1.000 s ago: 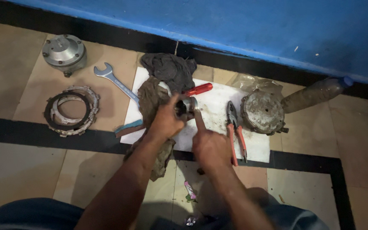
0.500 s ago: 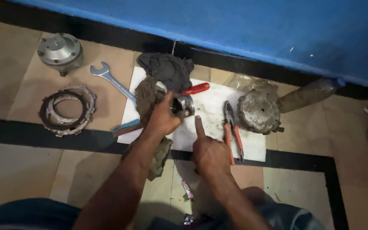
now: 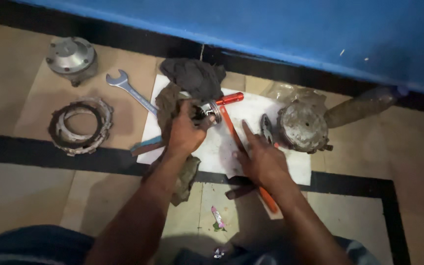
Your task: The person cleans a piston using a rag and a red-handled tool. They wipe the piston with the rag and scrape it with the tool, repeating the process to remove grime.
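Piston [image 3: 208, 111] sits gripped through a rag [image 3: 169, 105] in the closed left hand [image 3: 185, 132], while the right hand [image 3: 261, 159], finger out, presses orange-handled pliers [image 3: 231, 128].

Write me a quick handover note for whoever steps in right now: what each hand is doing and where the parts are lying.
Left hand: gripping a small ringed metal part in a dirty rag over the white sheet.
Right hand: flat on the sheet, forefinger out, lying on the orange-handled pliers; not gripping.
Nearby: red-handled tool, round grimy housing to the right; wrench, clutch ring stack and grey cover to the left.
Done: part is in the rag. Left: the other parts lie untouched.
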